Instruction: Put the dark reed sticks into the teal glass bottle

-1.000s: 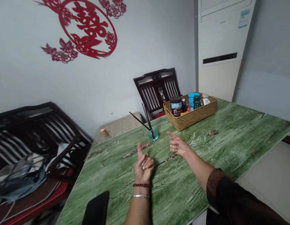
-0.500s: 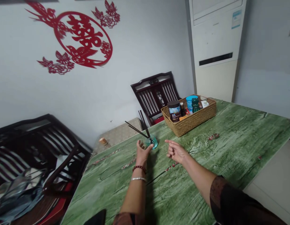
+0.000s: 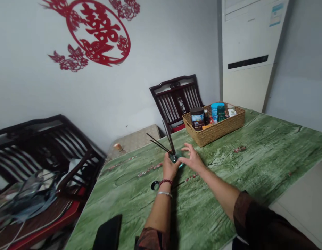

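A reed diffuser (image 3: 181, 164) with a teal glass base stands on the green table, several dark sticks slanting up from its neck. My left hand (image 3: 170, 166) is wrapped round its left side near the neck, thumb toward me, and covers part of the glass. Close against the right side is my right hand (image 3: 192, 158), fingers spread and curved, its thumb near the left thumb. Whether the right fingertips touch the glass I cannot tell. A small dark round cap (image 3: 155, 185) lies left of my left wrist.
A wicker basket (image 3: 215, 131) of jars and bottles stands toward the back of the green table (image 3: 254, 163). A flat black object (image 3: 108, 232) lies at the near left. Dark wooden chairs (image 3: 176, 100) stand behind and left, and a bag (image 3: 33, 198) rests on the left one.
My right hand has moved left to the diffuser, its fingers spreading from a pointing shape. My left hand stays at the diffuser. The view has shifted, bringing the dark cap into sight.
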The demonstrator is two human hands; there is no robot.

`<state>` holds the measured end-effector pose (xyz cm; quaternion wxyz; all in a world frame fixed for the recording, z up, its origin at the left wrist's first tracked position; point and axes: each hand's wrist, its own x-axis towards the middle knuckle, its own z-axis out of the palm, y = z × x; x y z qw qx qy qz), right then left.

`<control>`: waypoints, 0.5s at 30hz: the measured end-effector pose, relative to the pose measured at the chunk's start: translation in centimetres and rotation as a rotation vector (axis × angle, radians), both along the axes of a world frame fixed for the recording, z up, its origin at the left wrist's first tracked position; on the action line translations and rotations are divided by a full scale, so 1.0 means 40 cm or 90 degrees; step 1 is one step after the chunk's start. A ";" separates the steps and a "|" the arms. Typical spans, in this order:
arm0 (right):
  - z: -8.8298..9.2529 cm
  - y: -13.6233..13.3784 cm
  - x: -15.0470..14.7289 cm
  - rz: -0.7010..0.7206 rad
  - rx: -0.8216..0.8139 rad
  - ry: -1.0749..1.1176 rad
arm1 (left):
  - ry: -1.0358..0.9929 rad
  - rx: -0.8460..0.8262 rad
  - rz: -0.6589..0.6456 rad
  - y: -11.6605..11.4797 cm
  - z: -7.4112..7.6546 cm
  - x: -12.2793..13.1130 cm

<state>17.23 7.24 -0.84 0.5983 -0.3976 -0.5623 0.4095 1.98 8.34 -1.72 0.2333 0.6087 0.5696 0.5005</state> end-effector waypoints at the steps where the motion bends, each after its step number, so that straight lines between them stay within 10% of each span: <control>1: 0.017 -0.016 -0.004 0.001 0.027 -0.053 | 0.004 0.003 -0.008 -0.032 -0.001 0.010; 9: 0.085 -0.087 -0.036 0.016 -0.031 -0.284 | 0.037 0.013 -0.095 -0.203 0.018 0.078; 15: 0.090 -0.091 -0.035 0.024 0.043 -0.344 | -0.044 -0.066 -0.212 -0.234 0.052 -0.013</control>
